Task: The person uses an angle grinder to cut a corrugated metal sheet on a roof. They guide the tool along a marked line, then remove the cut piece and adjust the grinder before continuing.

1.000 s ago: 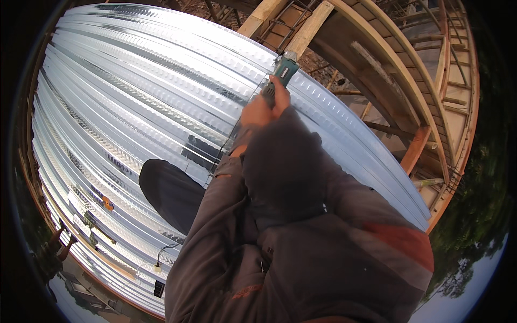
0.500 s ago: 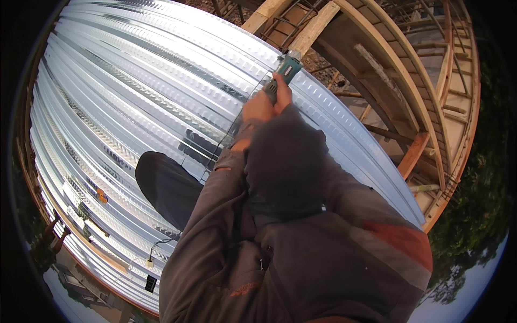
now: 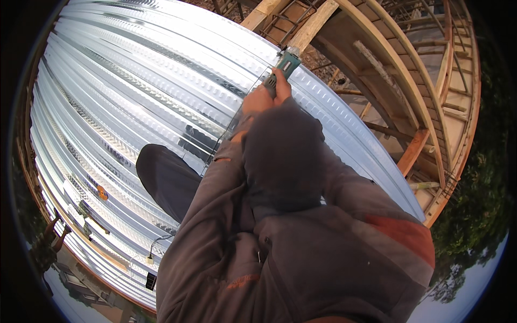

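Both my arms stretch forward over ribbed sheet metal decking (image 3: 177, 70). They meet at a teal and grey angle grinder (image 3: 287, 65), its metal head pointing away from me at the decking's far right edge. My left hand (image 3: 257, 100) is closed around the rear of the grinder's body. Just right of it, my right hand (image 3: 282, 89) wraps the body, thumb lying along the side. The grinder's disc is too small to make out. A thin dark cord or line runs over the sheets near my left forearm.
Beyond the decking's right edge is an open drop with timber formwork (image 3: 377, 70) and rebar. An orange tape measure-like object (image 3: 102, 192) lies at left. A cable with a pale connector (image 3: 149, 260) lies near my left side. Another person's legs (image 3: 58, 237) show at far left.
The grinder and both hands have shifted very slightly left. My grip looks the same.
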{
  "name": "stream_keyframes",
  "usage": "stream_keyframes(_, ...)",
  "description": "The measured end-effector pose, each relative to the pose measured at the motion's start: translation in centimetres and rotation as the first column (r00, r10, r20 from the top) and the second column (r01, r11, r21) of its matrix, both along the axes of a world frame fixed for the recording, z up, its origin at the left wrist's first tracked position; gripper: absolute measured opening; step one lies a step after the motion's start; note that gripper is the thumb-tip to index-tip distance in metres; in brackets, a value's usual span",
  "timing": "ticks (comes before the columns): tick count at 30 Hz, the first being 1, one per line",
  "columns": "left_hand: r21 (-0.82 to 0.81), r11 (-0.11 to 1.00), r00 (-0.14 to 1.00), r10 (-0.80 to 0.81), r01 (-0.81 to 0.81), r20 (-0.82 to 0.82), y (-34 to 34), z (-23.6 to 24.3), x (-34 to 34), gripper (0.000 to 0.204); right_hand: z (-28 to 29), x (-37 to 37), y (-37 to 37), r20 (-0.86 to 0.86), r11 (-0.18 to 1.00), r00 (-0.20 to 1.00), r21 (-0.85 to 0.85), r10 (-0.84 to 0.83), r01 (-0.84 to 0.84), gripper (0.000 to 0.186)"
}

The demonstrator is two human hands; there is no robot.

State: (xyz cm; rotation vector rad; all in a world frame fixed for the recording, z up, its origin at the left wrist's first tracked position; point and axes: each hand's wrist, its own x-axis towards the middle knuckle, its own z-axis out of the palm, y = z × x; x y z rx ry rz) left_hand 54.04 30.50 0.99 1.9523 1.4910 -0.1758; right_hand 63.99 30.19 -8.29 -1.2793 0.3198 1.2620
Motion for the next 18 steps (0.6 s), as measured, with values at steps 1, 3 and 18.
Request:
stream_keyframes(1,-0.007,1.000,1.000,0.006,-0.006,0.007,0.1,-0.1,0.0,0.041,-0.2,0.1,0.0,0.012,1.000,1.000,-0.011,-0.001,0.001,0.043)
stream_keyframes(3,-0.020,0.999,0.999,0.025,-0.025,0.025,0.3,-0.2,0.1,0.041,-0.5,0.3,0.2,0.018,1.000,1.000,-0.008,0.003,-0.003,0.044)
stream_keyframes(18,-0.054,0.998,0.993,-0.045,0.039,-0.106,1.8,0.2,0.3,0.037,-3.6,1.4,1.6,0.139,0.977,0.971,-0.112,0.195,-0.181,0.076)
